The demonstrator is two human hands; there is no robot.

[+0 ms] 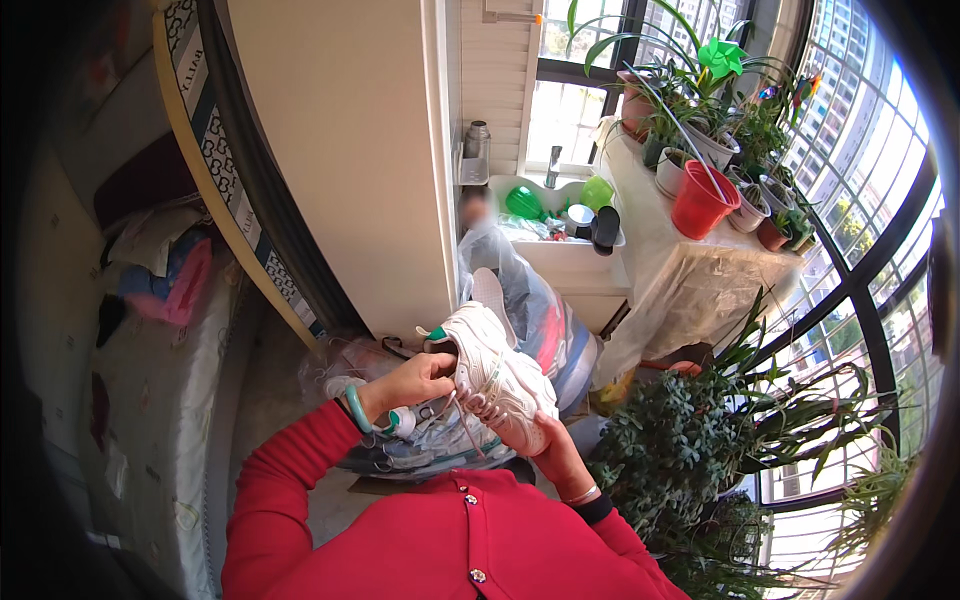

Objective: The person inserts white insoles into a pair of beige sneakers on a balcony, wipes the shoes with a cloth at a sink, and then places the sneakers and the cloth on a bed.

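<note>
A white lace-up sneaker with green at its heel is held in front of my chest, its toe pointing down towards me. My left hand pinches the edge of its opening beside the laces. Around the toe, my right hand grips from below and the side. Behind the sneaker stands a pale, sole-shaped piece, partly hidden by it. Below my left wrist, a second white shoe with green trim lies partly covered by my arm, on a pile of clear plastic wrapping.
Plastic-covered bundles fill the space beyond the sneaker. Behind them is a white sink with green plastic items. To the right are potted plants on a covered stand and leafy plants below. A cream panel and a mattress are left.
</note>
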